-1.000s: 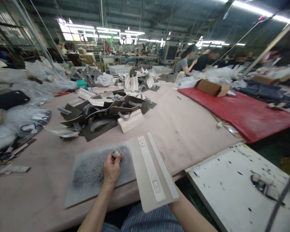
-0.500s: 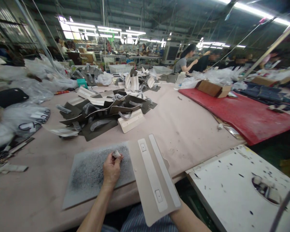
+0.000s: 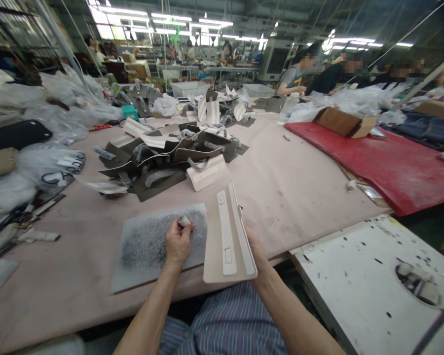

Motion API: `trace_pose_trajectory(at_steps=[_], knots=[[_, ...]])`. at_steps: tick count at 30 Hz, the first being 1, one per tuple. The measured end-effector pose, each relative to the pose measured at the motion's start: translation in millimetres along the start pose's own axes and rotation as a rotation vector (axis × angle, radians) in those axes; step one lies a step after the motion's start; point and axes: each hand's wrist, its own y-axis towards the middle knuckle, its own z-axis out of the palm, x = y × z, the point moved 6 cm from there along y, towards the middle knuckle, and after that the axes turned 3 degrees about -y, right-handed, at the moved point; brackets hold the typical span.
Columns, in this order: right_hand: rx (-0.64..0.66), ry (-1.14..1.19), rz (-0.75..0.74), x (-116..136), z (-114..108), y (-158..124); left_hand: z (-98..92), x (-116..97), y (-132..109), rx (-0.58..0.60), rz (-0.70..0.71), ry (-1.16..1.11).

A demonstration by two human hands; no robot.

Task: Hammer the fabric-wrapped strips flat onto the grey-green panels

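Left grip (image 3: 178, 247) pinches a pale roll (image 3: 184, 221) over the grey board (image 3: 133, 278). Right grip (image 3: 257, 246) holds the panel (image 3: 212, 256), tilted, at its 3 o'clock edge, fingers partly hidden. The step seems to be presenting the panel; moving it calls for a firm edge hold. Outward: at 2 o'clock, a box (image 3: 335, 122), contents unseen; past 3, a hole (image 3: 418, 282) with pale scraps (image 3: 427, 292).

Strip lights (image 3: 171, 17) and worktables (image 3: 296, 167) mark a factory workshop.
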Motion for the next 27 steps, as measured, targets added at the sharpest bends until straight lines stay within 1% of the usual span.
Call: trace_pose_trajectory(at_steps=[3, 5, 7, 8, 10, 14, 16, 17, 19, 21, 22, 23, 25, 27], knots=[[-0.123, -0.084, -0.135, 24.6, -2.2, 4.0, 0.8, -0.5, -0.7, -0.004, -0.016, -0.032], [-0.147, -0.148, -0.212, 39.9, 0.2, 5.2, 1.2, -1.4, -1.2, -0.007, -0.022, -0.043], [-0.150, -0.205, -0.270, 48.9, 2.9, 5.6, 1.3, -2.8, -1.7, -0.008, -0.027, -0.042], [-0.151, -0.231, -0.288, 50.3, 3.5, 5.8, 1.1, -3.8, -2.0, -0.008, -0.029, -0.040], [-0.146, -0.279, -0.277, 45.6, 2.9, 7.2, -0.3, -7.3, -2.7, -0.015, -0.020, -0.019], [-0.097, -0.436, -0.139, 22.0, -2.7, 12.0, -5.0, -16.8, -4.0, -0.037, 0.038, 0.075], [-0.051, -0.676, -0.103, 15.7, -3.8, 13.4, -6.1, -17.3, -3.8, -0.034, 0.033, 0.089], [-0.032, -0.860, -0.131, 17.4, -2.8, 13.6, -6.4, -15.8, -3.4, -0.033, 0.014, 0.078], [-0.005, -1.278, -0.273, 28.7, 4.0, 12.6, -7.3, -11.4, -2.5, -0.044, -0.031, 0.045], [0.013, -1.608, -0.428, 44.2, 14.4, 10.2, -8.2, -7.8, -1.5, -0.060, -0.051, 0.043], [0.012, -1.703, -0.482, 52.5, 18.9, 9.1, -8.0, -6.6, -1.0, -0.057, -0.047, 0.048], [0.003, -1.748, -0.523, 61.0, 22.5, 7.9, -7.7, -5.8, -0.6, -0.053, -0.038, 0.040], [-0.030, -1.737, -0.574, 75.5, 27.1, 5.0, -7.5, -4.5, 0.2, -0.055, -0.014, -0.009], [-0.072, -1.670, -0.553, 80.0, 26.8, 1.5, -8.7, -3.8, 0.6, -0.084, 0.014, -0.042]])
